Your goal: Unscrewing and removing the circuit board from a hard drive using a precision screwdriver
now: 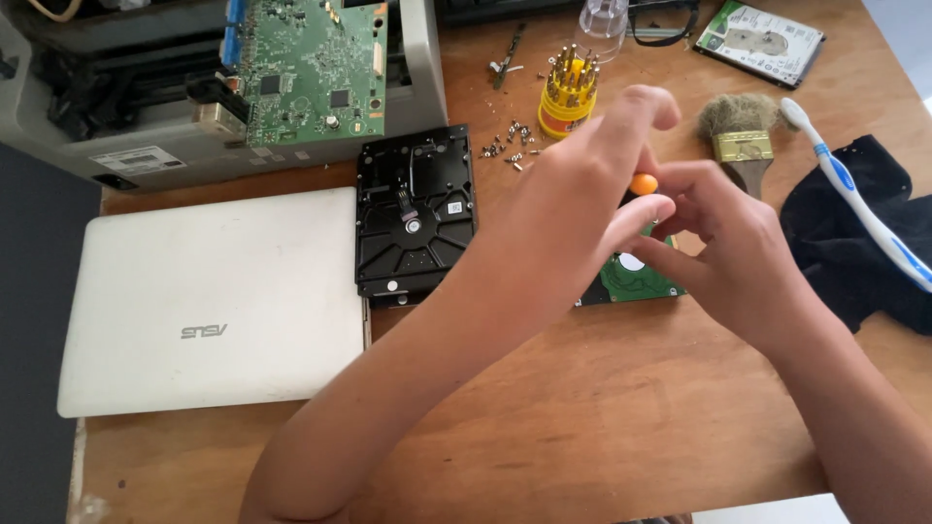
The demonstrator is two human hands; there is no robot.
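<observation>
Left hand [592, 184] and right hand [723, 243] pinch the orange-capped screwdriver [643, 184] between fingertips, above a green hard-drive circuit board [636, 279].

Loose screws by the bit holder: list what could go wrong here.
1. The loose screws lie scattered on the bare wooden table; a sweep of the left hand might knock them away.
2. Both hands hide the small green-board drive, so the orange-capped screwdriver could slip unseen.
3. The black cloth and paintbrush nearby could shed fibres.
</observation>
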